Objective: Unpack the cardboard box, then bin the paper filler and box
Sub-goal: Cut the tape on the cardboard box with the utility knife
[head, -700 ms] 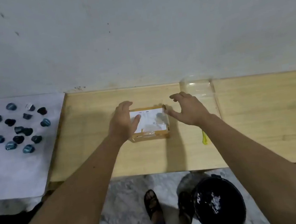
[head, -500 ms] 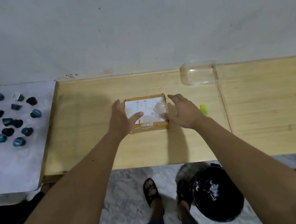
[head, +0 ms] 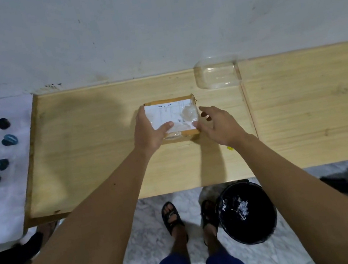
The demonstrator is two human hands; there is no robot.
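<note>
The cardboard box (head: 172, 119) sat sealed with tape on the wooden bench (head: 94, 148). The left hand (head: 149, 131) clasped its left edge; the right hand (head: 219, 125) hovered spread beside it. Unpacking and binning into the black bin (head: 247, 212) remained.

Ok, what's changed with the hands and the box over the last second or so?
The right hand has dropped from above the cardboard box to its right edge, thumb at the near corner, fingers spread. The left hand still holds the left side, thumb on the label. The box stays sealed on the table.
</note>
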